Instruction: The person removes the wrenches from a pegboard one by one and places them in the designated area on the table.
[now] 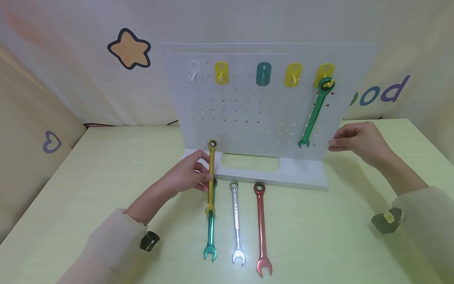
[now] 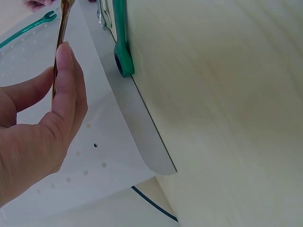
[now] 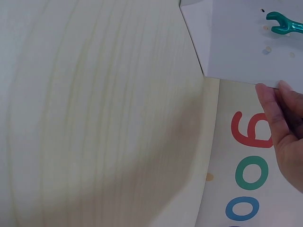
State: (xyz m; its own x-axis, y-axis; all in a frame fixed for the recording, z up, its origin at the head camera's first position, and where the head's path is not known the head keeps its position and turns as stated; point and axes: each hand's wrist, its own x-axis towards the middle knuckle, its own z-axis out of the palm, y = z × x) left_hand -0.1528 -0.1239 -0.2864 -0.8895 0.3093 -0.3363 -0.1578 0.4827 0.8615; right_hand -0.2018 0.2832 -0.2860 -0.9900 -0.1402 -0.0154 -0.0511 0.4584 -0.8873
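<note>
My left hand point(image 1: 199, 172) pinches the shaft of a gold wrench point(image 1: 211, 157) and holds it upright, ring end up, in front of the white pegboard point(image 1: 248, 114). In the left wrist view, thumb and finger of this hand point(image 2: 56, 66) close on the gold wrench point(image 2: 61, 23). At the pegboard's right edge, my right hand point(image 1: 333, 144) grips the board; the right wrist view shows its fingertips point(image 3: 272, 101) on that edge of the pegboard point(image 3: 236, 42). A green wrench point(image 1: 313, 116) hangs from the rightmost yellow hook point(image 1: 324, 73).
Three wrenches lie side by side on the table before the board: teal point(image 1: 210, 236), silver point(image 1: 237, 225), red point(image 1: 261, 228). Bare hooks run along the top: white point(image 1: 194, 73), yellow point(image 1: 221, 73), teal point(image 1: 263, 73), yellow point(image 1: 293, 74). Padded walls enclose the table.
</note>
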